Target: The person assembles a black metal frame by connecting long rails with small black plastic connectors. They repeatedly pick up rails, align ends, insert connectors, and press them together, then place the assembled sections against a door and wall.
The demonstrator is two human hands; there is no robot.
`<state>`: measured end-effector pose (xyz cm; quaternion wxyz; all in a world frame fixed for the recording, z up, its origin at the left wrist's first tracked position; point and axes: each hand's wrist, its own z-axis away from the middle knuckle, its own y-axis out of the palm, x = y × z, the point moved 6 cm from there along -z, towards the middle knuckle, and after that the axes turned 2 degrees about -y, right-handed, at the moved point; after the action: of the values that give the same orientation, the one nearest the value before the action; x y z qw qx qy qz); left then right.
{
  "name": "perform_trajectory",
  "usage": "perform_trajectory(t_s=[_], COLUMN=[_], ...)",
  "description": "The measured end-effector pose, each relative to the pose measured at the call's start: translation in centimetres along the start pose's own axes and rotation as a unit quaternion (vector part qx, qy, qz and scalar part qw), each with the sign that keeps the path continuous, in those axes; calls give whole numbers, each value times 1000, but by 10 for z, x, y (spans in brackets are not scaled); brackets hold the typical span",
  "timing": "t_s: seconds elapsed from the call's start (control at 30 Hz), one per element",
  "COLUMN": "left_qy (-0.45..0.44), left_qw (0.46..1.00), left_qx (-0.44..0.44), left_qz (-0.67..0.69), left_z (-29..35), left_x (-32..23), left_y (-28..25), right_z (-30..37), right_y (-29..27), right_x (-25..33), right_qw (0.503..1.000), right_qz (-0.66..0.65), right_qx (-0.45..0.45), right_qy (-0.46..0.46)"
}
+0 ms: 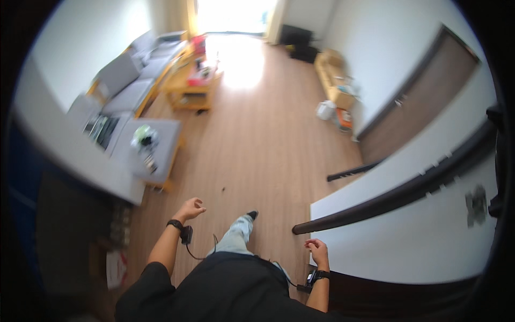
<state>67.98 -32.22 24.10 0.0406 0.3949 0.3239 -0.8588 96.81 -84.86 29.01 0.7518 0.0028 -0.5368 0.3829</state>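
Observation:
My left hand [192,208] hangs in the air over the wooden floor, left of my legs. Its fingers are loosely bent with a gap between them, and nothing is in it. On the right, my right hand [318,251] is near the end of a dark brown rail or frame edge [343,221], apart from it as far as I can see. Its fingers are curled together. A small reddish spot shows at the fingertips; whether it is a held thing or skin, I cannot tell. Each wrist wears a black strap with a small cabled device.
Along the left wall stands a grey-cushioned sofa [129,88] with a grey ottoman [166,137] bearing items. A wooden coffee table [182,88] is ahead. Low wooden cabinet [330,75], white container [324,110] and brown door [418,96] line the right. A small dark speck [223,189] lies on the floor.

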Motion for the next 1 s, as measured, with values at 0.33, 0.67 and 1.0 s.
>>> perform_trajectory(t_s=[0.33,0.67,1.0], left_qy=[-204,-105,-8], left_qw=[969,988,906], left_qx=[-14,-111,-424], left_qz=[138,0,-3], left_z=[103,-159,-444], left_x=[241,413,459], left_y=[-83,-320,-449], right_z=[-31,-104,-87], right_y=[132,415,466], right_x=[92,204,148], right_qw=[994,945,955], right_qz=[-6,248,119], right_qx=[60,202,148], right_qy=[-89,73,229])
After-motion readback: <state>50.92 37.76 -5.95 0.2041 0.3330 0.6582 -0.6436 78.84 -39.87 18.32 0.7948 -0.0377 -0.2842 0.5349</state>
